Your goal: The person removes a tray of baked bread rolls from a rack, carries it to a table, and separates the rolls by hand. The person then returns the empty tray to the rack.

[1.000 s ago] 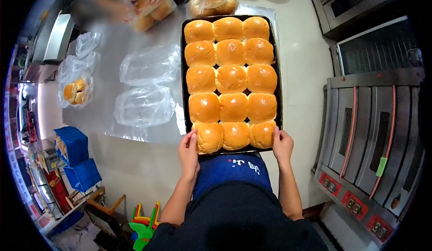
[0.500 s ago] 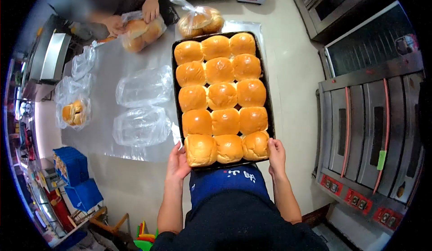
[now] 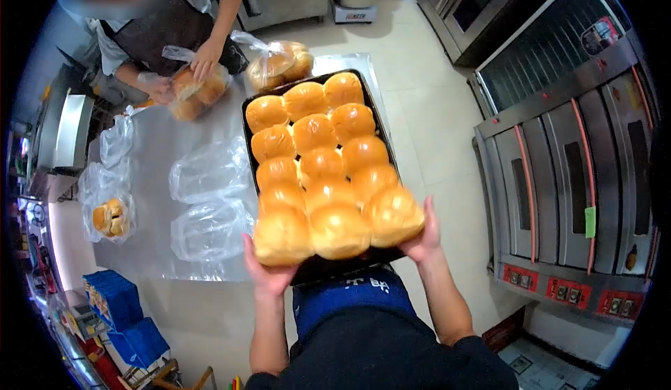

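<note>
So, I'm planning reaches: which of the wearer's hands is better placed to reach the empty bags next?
Probably the left hand: it is nearer the empty bags, while the right hand is across the buns. Both hands are at the front row, though.

Single head cam, facing fwd & steeply down from wearer's POV. Wide fisheye, corners black. Torso (image 3: 381,344) btm ctr, closest to lens; L hand (image 3: 269,270) & R hand (image 3: 424,240) just beyond. Tray (image 3: 342,267) mid-frame, viewed from above. Table (image 3: 150,149) to L, ovens (image 3: 559,187) to R, co-worker (image 3: 164,30) farther off, top L.
</note>
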Action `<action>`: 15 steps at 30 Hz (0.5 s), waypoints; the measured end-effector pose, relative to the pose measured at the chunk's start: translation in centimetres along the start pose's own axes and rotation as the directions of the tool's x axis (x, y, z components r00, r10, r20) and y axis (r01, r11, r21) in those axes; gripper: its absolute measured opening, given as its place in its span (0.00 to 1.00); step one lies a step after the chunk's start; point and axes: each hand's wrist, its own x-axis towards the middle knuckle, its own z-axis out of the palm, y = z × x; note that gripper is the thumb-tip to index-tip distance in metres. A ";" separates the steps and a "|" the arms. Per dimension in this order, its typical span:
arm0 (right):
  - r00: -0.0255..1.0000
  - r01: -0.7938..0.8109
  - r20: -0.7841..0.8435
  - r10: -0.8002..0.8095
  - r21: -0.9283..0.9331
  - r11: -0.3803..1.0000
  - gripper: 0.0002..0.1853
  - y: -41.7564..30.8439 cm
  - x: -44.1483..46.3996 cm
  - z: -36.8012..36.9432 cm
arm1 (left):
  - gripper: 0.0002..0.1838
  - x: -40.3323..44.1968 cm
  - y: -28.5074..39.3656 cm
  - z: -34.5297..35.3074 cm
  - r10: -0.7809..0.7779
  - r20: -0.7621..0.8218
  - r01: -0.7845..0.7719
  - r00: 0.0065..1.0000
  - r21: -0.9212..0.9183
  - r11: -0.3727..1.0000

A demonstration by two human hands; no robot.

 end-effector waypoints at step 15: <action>0.958 -0.277 -0.013 0.288 -0.311 0.909 0.32 -5.2 11.6 -2.5 | 0.31 11.4 6.5 -2.2 -0.295 -0.016 0.287 0.955 0.287 0.914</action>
